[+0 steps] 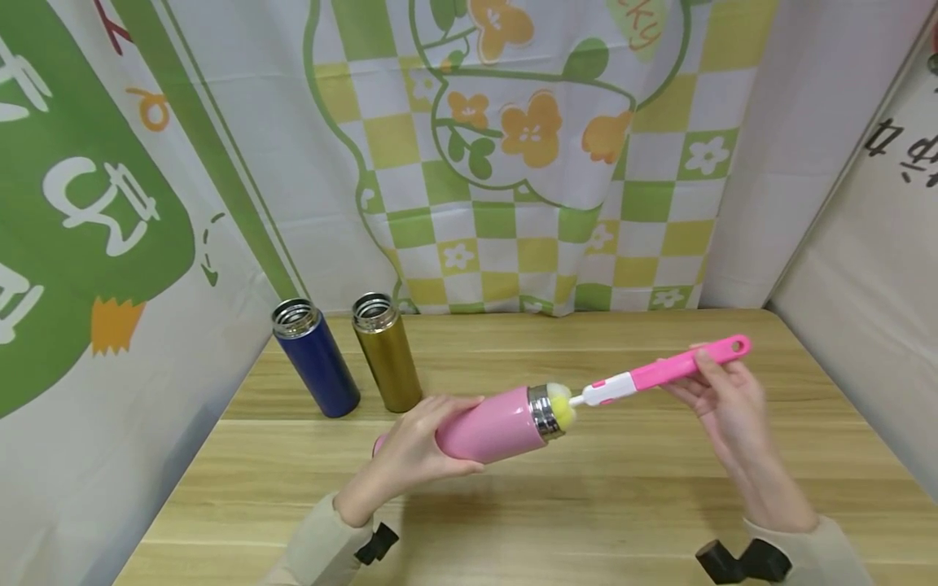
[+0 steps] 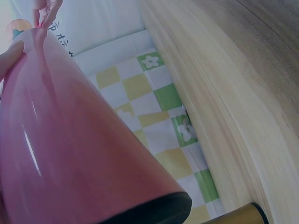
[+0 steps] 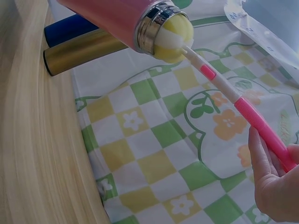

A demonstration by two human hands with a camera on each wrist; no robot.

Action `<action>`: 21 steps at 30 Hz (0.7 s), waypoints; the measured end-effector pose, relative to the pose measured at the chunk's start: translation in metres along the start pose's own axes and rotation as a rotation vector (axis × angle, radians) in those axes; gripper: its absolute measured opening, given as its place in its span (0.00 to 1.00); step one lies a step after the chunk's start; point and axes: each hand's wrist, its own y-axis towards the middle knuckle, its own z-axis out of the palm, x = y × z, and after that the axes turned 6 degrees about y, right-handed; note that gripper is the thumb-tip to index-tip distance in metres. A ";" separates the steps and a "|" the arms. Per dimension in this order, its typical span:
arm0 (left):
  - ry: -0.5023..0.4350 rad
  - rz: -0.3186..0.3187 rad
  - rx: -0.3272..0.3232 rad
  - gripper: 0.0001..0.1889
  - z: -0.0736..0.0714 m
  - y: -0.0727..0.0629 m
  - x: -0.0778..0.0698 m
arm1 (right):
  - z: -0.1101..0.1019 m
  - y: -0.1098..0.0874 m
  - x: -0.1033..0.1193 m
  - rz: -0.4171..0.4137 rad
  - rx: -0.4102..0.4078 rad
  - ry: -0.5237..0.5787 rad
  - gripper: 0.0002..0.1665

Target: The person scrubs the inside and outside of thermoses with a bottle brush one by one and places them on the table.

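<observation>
My left hand (image 1: 419, 439) grips a pink thermos bottle (image 1: 493, 427) round its body, tilted so its steel mouth (image 3: 150, 29) faces right. In the left wrist view the bottle (image 2: 70, 135) fills much of the frame, its dark base toward the camera. My right hand (image 1: 735, 399) pinches the pink handle of a bottle brush (image 1: 659, 373) between thumb and fingers. The brush's yellow and white sponge head (image 1: 561, 405) sits at the bottle's mouth, partly hidden inside the rim. The right wrist view shows the same sponge (image 3: 174, 39) bulging out of the opening.
A blue bottle (image 1: 317, 362) and a gold bottle (image 1: 388, 354), both uncapped, stand upright at the back left of the wooden table (image 1: 586, 521). Behind the table hangs a checkered, flowered cloth (image 1: 498, 228); printed cloth also covers both sides.
</observation>
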 end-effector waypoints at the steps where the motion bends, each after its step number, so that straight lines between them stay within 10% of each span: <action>1: 0.001 -0.001 -0.001 0.38 0.000 0.000 0.000 | 0.000 0.000 -0.001 0.002 -0.001 -0.005 0.08; 21: -0.015 -0.004 -0.010 0.38 0.008 0.002 -0.004 | 0.009 -0.004 -0.021 0.071 -0.008 -0.151 0.08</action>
